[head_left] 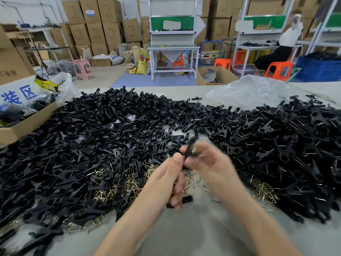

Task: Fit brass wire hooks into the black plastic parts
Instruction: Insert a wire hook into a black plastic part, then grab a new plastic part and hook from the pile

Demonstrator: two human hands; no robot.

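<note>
Across the table (184, 230), black plastic parts (92, 137) bury brass wire hooks (130, 183).

- At the left edge of the table (184, 230) we see an open box (27, 124) with blue lettering on its flap.
- Far right on it we see a crumpled clear bag (247, 93).
- Beyond, we see stacked cartons (96, 24), a white bench (173, 48), a pink stool (83, 68) and a blue crate (317, 70).
- We see a person (282, 50) seated on an orange stool (279, 69).

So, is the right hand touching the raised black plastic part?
Touching. In the head view the right hand pinches the black plastic part between its fingers, despite motion blur.
</note>
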